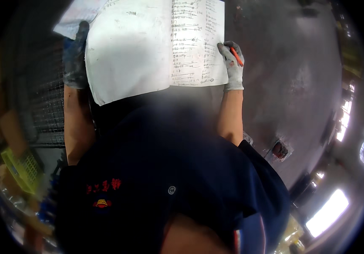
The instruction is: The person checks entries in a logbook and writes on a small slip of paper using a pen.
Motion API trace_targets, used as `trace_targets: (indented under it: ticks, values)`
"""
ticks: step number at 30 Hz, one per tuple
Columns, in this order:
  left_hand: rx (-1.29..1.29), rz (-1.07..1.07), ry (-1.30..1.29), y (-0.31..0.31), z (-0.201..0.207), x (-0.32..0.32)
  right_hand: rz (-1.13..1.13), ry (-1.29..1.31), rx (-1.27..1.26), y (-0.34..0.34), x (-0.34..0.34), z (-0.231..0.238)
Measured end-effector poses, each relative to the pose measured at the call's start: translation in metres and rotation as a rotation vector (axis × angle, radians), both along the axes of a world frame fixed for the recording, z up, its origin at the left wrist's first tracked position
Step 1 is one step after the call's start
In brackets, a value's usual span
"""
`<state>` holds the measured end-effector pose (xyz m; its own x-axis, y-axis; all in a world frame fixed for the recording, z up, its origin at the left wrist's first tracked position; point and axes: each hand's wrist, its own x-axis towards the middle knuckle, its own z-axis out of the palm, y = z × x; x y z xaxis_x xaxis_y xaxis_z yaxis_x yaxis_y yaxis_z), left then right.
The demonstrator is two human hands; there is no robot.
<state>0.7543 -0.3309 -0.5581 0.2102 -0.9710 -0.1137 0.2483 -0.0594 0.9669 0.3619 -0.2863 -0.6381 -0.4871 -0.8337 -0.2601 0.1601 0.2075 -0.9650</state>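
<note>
Held up before the chest: a large open notebook of white paper (pixel 148 46), handwritten lines down its right page. Right hand (pixel 232 63), in a grey knit glove, closed around a slim orange pen (pixel 236 56) at the page's right edge. Left hand (pixel 75 57), in a dark, worn glove, gripping the left edge.

**Two gloved hands raised in front of the chest**

Both bare forearms rise from the lower part of the view, elbows bent, in short dark sleeves. The left hand (pixel 75 59) wears a dark glove, fingers pointing up and held together, pressed flat. The right hand (pixel 232 63) wears a grey glove, wrist straight, its grip closed with fingers curled and thumb pinching inward.
</note>
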Motion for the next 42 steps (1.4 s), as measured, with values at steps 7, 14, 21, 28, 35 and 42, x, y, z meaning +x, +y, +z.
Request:
trace_targets:
  ticks: [7, 14, 21, 28, 35, 42]
  values:
    - [-0.051, 0.019, 0.012, 0.002, 0.003, -0.002, 0.002, 0.549, -0.342, -0.009, -0.011, 0.023]
    - [0.047, -0.006, 0.002, 0.003, 0.01, -0.017, 0.059, 0.293, -0.505, -0.003, 0.056, 0.133]
    - [0.067, -0.122, -0.027, -0.007, -0.001, -0.051, 0.383, -0.039, -0.569, -0.004, 0.101, 0.13]
    - [-0.062, -0.265, 0.428, -0.013, 0.018, -0.12, 0.308, 0.207, -0.651, 0.002, 0.13, 0.132]
    - [0.025, -0.254, 0.203, -0.009, 0.015, -0.148, 0.239, 0.328, -0.666, 0.005, 0.126, 0.122]
    - [0.013, -0.539, 0.915, 0.0, 0.026, -0.169, 0.191, 0.05, -0.605, 0.013, 0.122, 0.114]
